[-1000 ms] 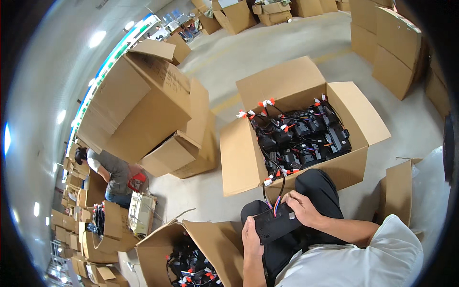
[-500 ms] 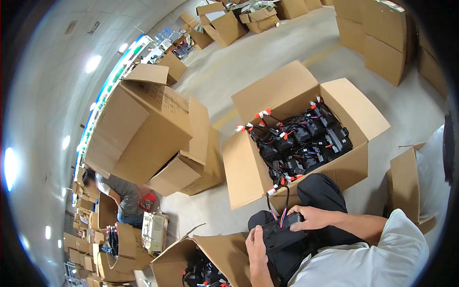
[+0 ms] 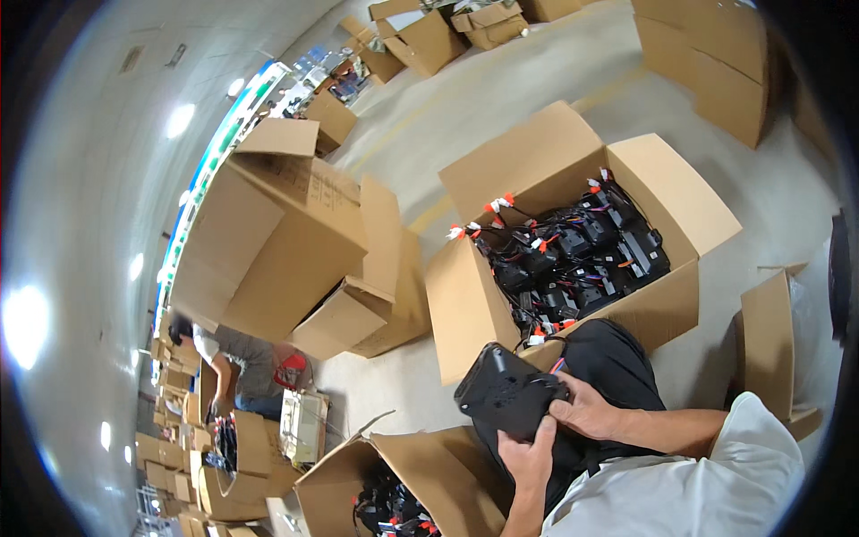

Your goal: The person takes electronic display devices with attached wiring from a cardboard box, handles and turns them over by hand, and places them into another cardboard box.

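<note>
A flat black plastic housing with coloured wires (image 3: 506, 389) is held up over my lap, tilted, its broad face turned toward me. My right hand (image 3: 586, 407) grips its right end, by the wires. Beneath its lower edge, my left hand (image 3: 530, 455) is closed on the same housing with thumb and fingers. The wires run behind it toward the open carton (image 3: 662, 309) in front of me. Inside that carton lie many similar black units (image 3: 573, 246) with red and white connectors.
Another open carton (image 3: 447, 465) with black units stands at my near left. Beyond it, large stacked cartons (image 3: 304, 242) rise on the left. A person (image 3: 246, 362) bends over farther left, next to a pale metal case (image 3: 302, 425). A carton with clear plastic (image 3: 769, 345) is at my right.
The housing has been lifted and turned, so its other face now shows. My left hand has shifted from its left end to its lower edge. The view has swung slightly.
</note>
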The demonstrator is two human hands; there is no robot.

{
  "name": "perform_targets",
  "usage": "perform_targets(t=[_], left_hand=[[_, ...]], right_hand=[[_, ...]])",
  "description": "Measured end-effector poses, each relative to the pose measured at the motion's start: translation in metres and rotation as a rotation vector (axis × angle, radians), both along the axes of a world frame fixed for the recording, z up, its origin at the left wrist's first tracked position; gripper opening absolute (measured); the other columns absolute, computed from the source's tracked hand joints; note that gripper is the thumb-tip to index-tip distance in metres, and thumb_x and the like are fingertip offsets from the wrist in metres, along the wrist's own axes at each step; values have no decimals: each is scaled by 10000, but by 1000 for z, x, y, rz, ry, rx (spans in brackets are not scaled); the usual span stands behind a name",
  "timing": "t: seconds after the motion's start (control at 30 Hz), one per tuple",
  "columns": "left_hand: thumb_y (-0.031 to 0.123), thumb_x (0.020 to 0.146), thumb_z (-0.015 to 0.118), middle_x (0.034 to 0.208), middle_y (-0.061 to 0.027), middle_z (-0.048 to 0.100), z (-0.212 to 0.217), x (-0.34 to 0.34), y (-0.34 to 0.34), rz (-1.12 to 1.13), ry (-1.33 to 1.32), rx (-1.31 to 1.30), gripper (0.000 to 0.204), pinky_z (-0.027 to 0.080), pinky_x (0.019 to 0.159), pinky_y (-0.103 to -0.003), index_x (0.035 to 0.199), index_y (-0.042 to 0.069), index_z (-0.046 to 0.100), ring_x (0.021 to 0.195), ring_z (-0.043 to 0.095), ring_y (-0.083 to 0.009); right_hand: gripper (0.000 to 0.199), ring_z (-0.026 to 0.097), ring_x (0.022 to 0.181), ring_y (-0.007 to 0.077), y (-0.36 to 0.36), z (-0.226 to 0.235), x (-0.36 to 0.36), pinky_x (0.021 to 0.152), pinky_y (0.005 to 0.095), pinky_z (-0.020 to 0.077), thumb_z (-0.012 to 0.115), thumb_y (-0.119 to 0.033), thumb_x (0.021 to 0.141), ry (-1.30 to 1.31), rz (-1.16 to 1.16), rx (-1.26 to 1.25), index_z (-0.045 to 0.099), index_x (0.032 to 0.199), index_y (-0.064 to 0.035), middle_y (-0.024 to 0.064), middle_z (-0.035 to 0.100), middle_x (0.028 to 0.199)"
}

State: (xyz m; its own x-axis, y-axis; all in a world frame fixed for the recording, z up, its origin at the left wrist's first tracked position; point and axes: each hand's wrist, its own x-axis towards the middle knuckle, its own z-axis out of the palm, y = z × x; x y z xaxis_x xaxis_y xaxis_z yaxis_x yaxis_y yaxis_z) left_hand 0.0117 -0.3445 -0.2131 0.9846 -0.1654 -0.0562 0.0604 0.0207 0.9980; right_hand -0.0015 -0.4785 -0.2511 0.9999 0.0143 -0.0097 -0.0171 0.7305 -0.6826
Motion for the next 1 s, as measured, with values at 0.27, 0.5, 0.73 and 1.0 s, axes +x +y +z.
perform_targets(t=[0.27,0.5,0.73,1.0], left_hand=[[24,718,701,1104,-141,632,34,13,31,166,-93,-92,491,531,867,-365,1181,-65,567,950,635,-218],[500,835,641,1163,-213,597,77,51,-14,-92,-223,-244,764,611,693,-416,1359,-19,441,944,665,-311],[328,896,683,1305,-137,599,52,132,-50,-173,47,-412,626,470,1028,-483,1410,50,459,1169,598,-300],[244,973,627,1234,-107,620,-105,211,-185,-598,627,-81,375,490,942,-477,1269,31,537,1098,613,-268]], right_hand=[[597,628,1036,240,-62,38,-2,902,350,503,859,-232,758,-266,-303,-807,577,1231,-1,126,638,1133],[527,633,871,175,-62,21,38,785,333,519,786,-245,847,-424,186,-583,555,1246,11,104,660,987],[509,604,604,134,-215,46,29,549,297,502,667,-268,884,-64,281,-817,556,1282,29,112,659,822],[79,633,1034,281,-386,43,138,949,430,475,622,-101,825,-189,-354,-2426,664,868,-49,135,673,953]])
